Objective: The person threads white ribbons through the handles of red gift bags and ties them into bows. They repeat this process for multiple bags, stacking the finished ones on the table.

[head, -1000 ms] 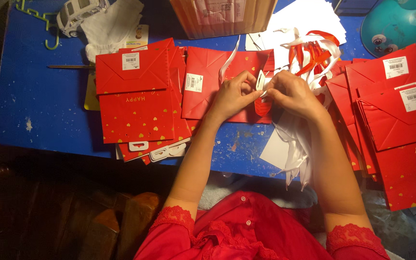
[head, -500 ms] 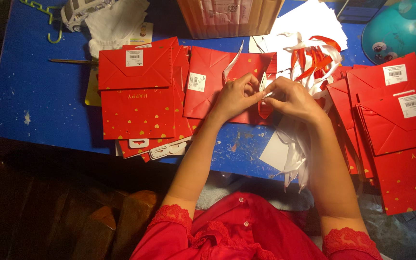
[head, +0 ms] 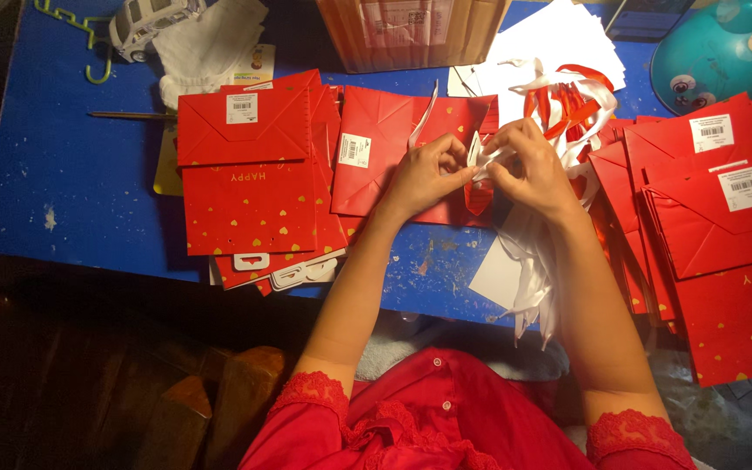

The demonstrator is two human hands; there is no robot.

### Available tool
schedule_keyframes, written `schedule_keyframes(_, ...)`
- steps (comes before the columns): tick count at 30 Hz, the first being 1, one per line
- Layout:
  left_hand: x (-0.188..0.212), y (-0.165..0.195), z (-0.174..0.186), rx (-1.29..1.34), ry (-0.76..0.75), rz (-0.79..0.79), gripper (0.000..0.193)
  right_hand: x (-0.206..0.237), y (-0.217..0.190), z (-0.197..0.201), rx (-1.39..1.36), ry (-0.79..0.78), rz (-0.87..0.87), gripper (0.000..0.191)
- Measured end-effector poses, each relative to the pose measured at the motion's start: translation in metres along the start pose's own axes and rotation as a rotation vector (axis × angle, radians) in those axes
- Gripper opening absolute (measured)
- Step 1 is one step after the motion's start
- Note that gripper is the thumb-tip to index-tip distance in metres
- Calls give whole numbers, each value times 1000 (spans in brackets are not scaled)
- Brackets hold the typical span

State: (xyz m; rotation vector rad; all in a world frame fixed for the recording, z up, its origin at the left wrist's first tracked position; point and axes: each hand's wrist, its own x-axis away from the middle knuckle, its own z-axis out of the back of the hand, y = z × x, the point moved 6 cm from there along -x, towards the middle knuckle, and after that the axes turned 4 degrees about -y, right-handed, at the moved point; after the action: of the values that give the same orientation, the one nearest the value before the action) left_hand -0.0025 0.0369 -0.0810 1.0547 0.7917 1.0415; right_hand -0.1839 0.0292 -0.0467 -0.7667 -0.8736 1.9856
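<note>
Red lace-trimmed sleeves (head: 315,396) sit nearest the camera, at 6 o'clock, with both forearms running up toward the middle of the blue desk (head: 71,174). White ribbons (head: 533,278) hang in a bundle over the near desk edge, just beside the right forearm, at about 5 o'clock from the hands.

Left hand (head: 424,174): fingers curled narrow, thumb and forefinger pinched on a white ribbon strip (head: 483,159). Right hand (head: 537,170): fingers bent inward, also closed on the same strip from the other side. Both hands touch at the fingertips, directly over a flat red paper bag (head: 380,152) lying at desk centre. Whether the strip is threaded through the bag cannot be told.

At 9 o'clock from the hands, a stack of red bags (head: 250,174) with gold hearts lies folded, white plastic hangers (head: 293,271) poking out from beneath at its near edge. At 3 o'clock, a second stack of red bags (head: 724,226) overlaps toward the right desk edge.

Farther off, at 1 o'clock, loose red and white ribbons (head: 567,100) lie on white sheets (head: 559,39). At 12 o'clock stands a brown cardboard box (head: 411,30). At 11 o'clock, a white cloth (head: 206,48) and a toy car (head: 145,22); a green hook (head: 76,26) lies beyond. A teal plastic object (head: 724,52) occupies the far 2 o'clock corner.
</note>
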Motion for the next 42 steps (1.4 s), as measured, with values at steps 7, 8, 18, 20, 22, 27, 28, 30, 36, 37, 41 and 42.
schedule_keyframes(7, -1, -1, 1, -27, 14, -49, 29, -3, -22, -5, 222, -84, 59, 19)
schedule_keyframes(8, -1, -2, 1, -16, 6, -19, 29, -3, -20, -6, 241, -90, 44, 20)
schedule_keyframes(18, -1, 1, -1, 42, 0, -2, 27, 0, 16, 1, -3, 37, -166, 15)
schedule_keyframes(20, 0, 2, -1, 53, 2, -14, 26, -2, 8, 5, 105, 99, -63, 17)
schedule_keyframes(22, 0, 2, 0, 62, 8, -35, 26, 0, -8, 9, 229, 158, 107, 18)
schedule_keyframes(27, -2, 3, 1, 61, 11, -77, 25, 2, -30, 7, 359, 133, 263, 15)
schedule_keyframes(28, -2, 2, 1, 60, 11, -63, 26, 1, -31, 4, 387, 97, 268, 15)
schedule_keyframes(30, -3, 0, 0, 60, 6, -33, 26, 0, -29, -2, 355, 20, 245, 18)
schedule_keyframes(36, -2, 3, 0, 65, 7, -59, 25, 1, -13, -12, 238, -84, 164, 23)
schedule_keyframes(37, -1, 3, 1, 56, 11, -56, 25, 1, -10, -14, 246, -89, 146, 21)
schedule_keyframes(41, -2, 3, 1, 30, 14, -55, 25, 2, -4, -15, 228, -67, 110, 17)
schedule_keyframes(42, -1, 3, 1, 27, 14, -57, 25, 1, -2, -15, 241, -71, 87, 17)
